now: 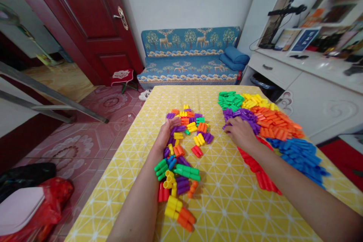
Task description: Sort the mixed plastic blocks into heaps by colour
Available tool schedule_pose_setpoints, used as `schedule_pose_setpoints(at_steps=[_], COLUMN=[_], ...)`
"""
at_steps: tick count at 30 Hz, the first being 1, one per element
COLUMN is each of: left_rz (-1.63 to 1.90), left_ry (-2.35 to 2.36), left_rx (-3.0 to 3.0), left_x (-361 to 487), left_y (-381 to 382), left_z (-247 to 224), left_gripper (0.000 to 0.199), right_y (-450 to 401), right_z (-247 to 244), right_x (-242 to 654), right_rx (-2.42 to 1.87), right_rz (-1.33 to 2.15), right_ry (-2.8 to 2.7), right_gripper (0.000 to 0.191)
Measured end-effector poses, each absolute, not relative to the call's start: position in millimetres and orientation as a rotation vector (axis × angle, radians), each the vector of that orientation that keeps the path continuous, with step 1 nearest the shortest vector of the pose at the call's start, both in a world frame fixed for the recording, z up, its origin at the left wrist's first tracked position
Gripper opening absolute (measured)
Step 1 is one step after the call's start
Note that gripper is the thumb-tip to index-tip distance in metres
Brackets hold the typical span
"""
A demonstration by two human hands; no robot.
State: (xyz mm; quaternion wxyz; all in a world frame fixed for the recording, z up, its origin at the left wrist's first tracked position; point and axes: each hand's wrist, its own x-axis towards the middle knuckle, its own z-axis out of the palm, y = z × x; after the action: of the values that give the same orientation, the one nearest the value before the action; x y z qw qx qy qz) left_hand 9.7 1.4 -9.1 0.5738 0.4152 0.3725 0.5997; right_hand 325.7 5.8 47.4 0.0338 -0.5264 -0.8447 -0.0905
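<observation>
My left hand (167, 132) lies on its edge against the left side of a loose heap of mixed plastic building blocks (184, 121), its fingers stretched out toward the far end. The blocks are joined tubes in yellow, orange, purple, green, red and blue. Over to the right, my right hand (240, 131) is at the near left edge of the purple block pile (246, 116). Its fingers are bent down with a purple block at the tips; the grip is partly hidden. Below that forearm are red blocks (266, 181).
Sorted piles lie on the right: green blocks (230, 100), yellow blocks (256, 101), orange blocks (279, 123) and blue blocks (300, 157). A yellow patterned cloth (221, 204) covers the table. Behind it stands a blue sofa (190, 62); a white cabinet (320, 87) is at right.
</observation>
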Motion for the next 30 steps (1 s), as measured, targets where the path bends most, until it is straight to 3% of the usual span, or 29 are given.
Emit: schedule_pose_setpoints(at_steps=[7,11,16,20,25,30], left_rz=[1.416,1.422,1.42,1.43,1.394,1.392], left_ry=[0.866,0.88,0.891,0.873,0.865,0.884], left_rx=[0.965,0.979,0.97,0.97,0.97,0.96], left_x=[14,13,13,12,9,10], left_y=[-4,-3,-2,-2,2,1], left_z=[-1,-3,-5,-8,-11,-9], left_gripper=[0.062,0.062,0.062,0.062,0.065,0.066], right_y=[5,-30,-75,-83,-77,-74], right_z=[62,61,48,43,48,40], right_x=[322,286,237,225,271,364], right_rx=[-1.815,-1.629,-1.533,-1.484,-1.412,-1.577], right_rz=[-0.315,-0.051,0.27,0.322,0.3,-0.059], right_ry=[-2.598,-2.567,-2.64,-2.625,-2.327,-1.873], right_gripper=[0.014,0.016,0.043,0.029,0.021,0.025])
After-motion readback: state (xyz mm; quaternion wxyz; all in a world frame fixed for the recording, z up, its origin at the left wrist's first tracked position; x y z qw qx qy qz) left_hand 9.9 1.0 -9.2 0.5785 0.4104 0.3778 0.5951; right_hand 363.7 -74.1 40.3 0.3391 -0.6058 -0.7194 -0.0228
